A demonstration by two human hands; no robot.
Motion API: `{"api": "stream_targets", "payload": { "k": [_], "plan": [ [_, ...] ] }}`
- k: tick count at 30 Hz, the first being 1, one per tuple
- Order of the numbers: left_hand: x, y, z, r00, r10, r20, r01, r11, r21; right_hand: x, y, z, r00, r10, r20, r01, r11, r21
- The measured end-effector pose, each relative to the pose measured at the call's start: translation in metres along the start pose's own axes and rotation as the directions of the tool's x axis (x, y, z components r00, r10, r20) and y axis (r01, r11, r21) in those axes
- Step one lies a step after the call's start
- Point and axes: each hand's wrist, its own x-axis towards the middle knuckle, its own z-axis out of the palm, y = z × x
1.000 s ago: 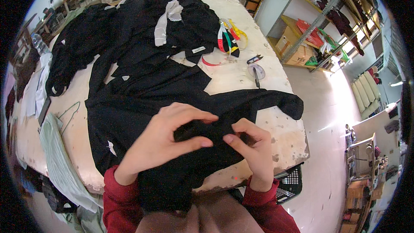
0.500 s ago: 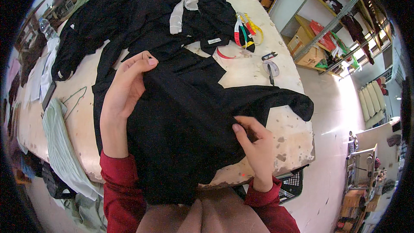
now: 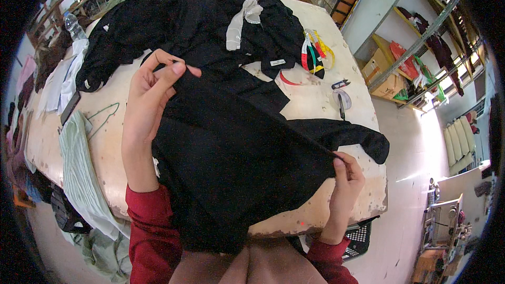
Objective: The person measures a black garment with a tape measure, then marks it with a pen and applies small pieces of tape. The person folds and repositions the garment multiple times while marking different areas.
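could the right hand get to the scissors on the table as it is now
Probably not yet: the right hand is pinching the black garment. The scissors lie uncovered farther up the table, beyond a black sleeve.

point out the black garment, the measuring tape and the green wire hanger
black garment (image 3: 236, 152), head view, middle of the spread cloth
measuring tape (image 3: 314, 52), head view, coiled loops
green wire hanger (image 3: 102, 115), head view, bent wire
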Motion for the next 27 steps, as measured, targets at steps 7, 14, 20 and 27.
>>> {"api": "stream_targets", "payload": {
  "k": [7, 14, 20, 27],
  "plan": [
    [-0.009, 0.010, 0.012, 0.999, 0.034, -0.041, -0.030, 0.995, 0.099, 0.005, -0.005, -0.021, 0.981, 0.154, 0.119, -0.195, 0.802, 0.565],
    [-0.011, 0.014, 0.016, 0.997, 0.078, -0.009, -0.076, 0.988, 0.137, 0.004, 0.003, -0.031, 0.992, 0.090, 0.085, -0.119, 0.880, 0.460],
    [-0.014, 0.018, 0.016, 0.997, 0.079, 0.013, -0.080, 0.988, 0.130, 0.003, 0.007, -0.037, 0.995, 0.067, 0.070, -0.088, 0.918, 0.386],
    [-0.016, 0.021, 0.020, 0.999, 0.051, 0.011, -0.052, 0.992, 0.119, 0.001, 0.004, -0.040, 0.998, 0.058, 0.039, -0.068, 0.920, 0.386]
  ]
}}
